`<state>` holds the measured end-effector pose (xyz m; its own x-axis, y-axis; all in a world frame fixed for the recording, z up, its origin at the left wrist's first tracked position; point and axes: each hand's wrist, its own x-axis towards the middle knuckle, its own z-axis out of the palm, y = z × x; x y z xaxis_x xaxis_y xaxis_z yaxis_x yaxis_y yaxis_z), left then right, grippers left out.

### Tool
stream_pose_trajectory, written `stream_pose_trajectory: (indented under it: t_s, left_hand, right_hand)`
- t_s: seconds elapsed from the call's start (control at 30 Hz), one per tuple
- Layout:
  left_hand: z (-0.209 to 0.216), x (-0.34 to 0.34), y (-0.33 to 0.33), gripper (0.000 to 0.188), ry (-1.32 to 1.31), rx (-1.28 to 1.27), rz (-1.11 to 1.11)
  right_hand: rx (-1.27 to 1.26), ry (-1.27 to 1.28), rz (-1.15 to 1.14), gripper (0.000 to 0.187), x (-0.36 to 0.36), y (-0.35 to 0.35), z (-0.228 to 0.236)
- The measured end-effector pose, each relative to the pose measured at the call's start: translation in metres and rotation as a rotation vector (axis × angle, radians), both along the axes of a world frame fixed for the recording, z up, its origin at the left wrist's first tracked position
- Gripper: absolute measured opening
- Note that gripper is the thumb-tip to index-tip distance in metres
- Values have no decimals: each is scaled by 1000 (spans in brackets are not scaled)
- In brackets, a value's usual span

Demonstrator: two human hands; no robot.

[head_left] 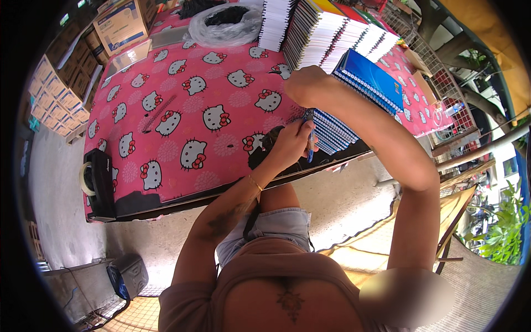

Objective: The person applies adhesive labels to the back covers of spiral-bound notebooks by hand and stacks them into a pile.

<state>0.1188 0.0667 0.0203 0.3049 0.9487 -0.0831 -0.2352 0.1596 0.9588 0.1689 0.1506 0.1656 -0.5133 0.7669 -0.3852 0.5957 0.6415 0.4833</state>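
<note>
A table (166, 202) covered with a pink cartoon-cat cloth (188, 110) carries everything. Taking the tape dispenser (98, 185) at its near left corner as the landmark: a black spiral coil (159, 113) lies up and to the right of it, a clear plastic bag (224, 25) sits at the far edge, and stacks of spiral notebooks (332, 50) fill the far right side.

left arm: comes up from lower edge, elbow bent, forearm angled up-right, thin bracelet at wrist
left hand (295, 141): fingers curled in a pinch, knuckles up
right arm: long reach from lower right, nearly straight, crossing above left hand
right hand (306, 84): palm down, fingers folded under, pressing flat
hands: near each other, not touching
</note>
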Motion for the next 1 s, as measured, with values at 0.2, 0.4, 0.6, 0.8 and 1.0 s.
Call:
stream_pose_trajectory:
  t_s: [0.2, 0.4, 0.6, 0.8, 1.0]
  left_hand:
    - [-2, 3, 7, 37, 40, 50, 44]
    - [4, 1, -2, 35, 97, 45, -13]
    - [-16, 0, -4, 35, 27, 43, 28]
    - [-3, 2, -1, 34, 54, 18, 17]
    - [-9, 0, -9, 36, 114, 79, 20]
  right_hand:
    - [4, 1, -8, 17, 4, 8, -14]
    - [5, 74, -27, 16, 10, 13, -13]
    - [12, 260, 83, 13, 5, 11, -18]
    - [-115, 48, 6, 15, 6, 11, -16]
    - [-32, 45, 23, 17, 10, 15, -26]
